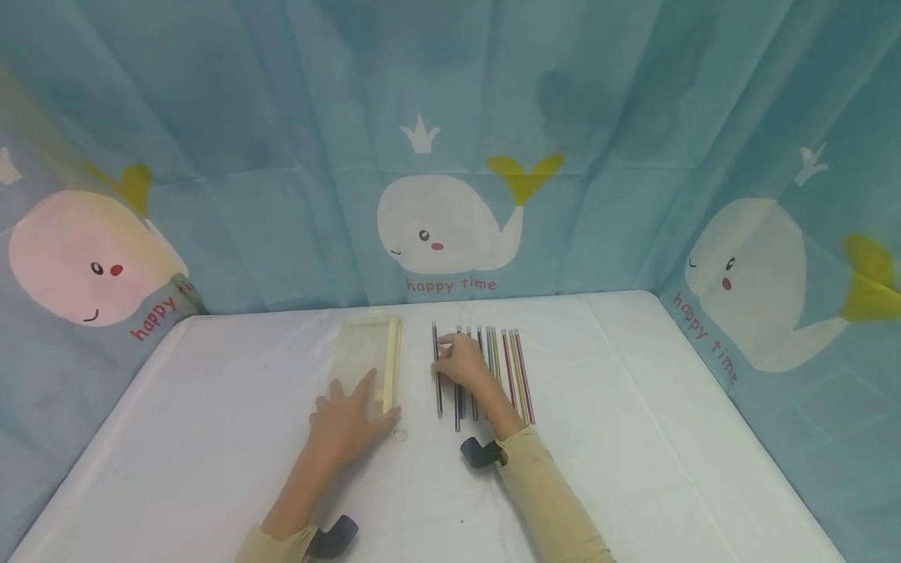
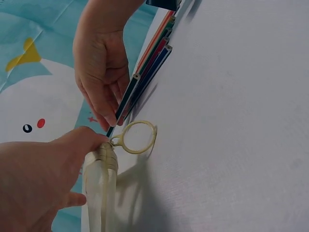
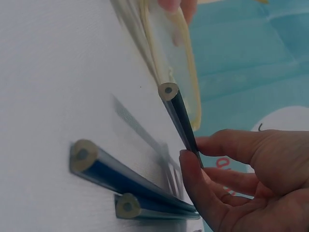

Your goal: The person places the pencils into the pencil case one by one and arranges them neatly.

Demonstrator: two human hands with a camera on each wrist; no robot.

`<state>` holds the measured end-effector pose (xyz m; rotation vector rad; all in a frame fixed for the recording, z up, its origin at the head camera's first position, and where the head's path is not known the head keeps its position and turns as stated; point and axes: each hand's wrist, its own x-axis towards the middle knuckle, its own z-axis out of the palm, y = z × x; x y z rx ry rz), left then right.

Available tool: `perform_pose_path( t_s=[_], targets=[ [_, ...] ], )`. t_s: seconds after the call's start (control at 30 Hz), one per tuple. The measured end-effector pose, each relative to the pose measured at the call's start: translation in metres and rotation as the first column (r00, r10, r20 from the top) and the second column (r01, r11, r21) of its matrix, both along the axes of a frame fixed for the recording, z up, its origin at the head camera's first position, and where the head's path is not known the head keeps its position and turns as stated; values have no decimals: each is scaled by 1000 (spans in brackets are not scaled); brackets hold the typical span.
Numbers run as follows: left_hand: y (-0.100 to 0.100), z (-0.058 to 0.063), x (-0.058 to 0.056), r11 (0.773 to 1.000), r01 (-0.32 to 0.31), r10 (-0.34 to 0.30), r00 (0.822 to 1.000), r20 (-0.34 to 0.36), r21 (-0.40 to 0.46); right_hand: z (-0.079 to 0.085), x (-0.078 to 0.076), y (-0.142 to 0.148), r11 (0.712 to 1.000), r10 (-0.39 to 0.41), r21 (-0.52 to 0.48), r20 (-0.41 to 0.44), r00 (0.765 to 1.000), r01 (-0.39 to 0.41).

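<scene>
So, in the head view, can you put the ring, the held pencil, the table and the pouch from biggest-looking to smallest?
Table
Pouch
Held pencil
Ring

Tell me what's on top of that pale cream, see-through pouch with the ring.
A person's bare left hand rests on the near end of the pouch, fingers spread. The parts directly under the hand are covered, so I cannot see them.

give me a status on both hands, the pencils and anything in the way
Right hand: fingers pinching dark pencil. Left hand touching translucent pouch. Other pencils lie on table. No obstacle visible between dark pencil and pouch.
</scene>
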<state>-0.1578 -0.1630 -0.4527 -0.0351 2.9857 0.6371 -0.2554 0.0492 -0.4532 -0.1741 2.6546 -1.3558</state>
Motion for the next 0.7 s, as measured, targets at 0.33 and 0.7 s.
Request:
perform_pose_path(
  t_s=[0.33, 0.7],
  targets=[
    [-2, 1, 3, 1000, 1, -1, 1000, -18, 10, 0, -1, -1, 1000, -4, -19, 0, 1000, 4],
    [1, -2, 3, 999, 0, 1, 1000, -30, 33, 2, 0, -2, 996, 11, -88, 23, 1000, -9]
  ],
)
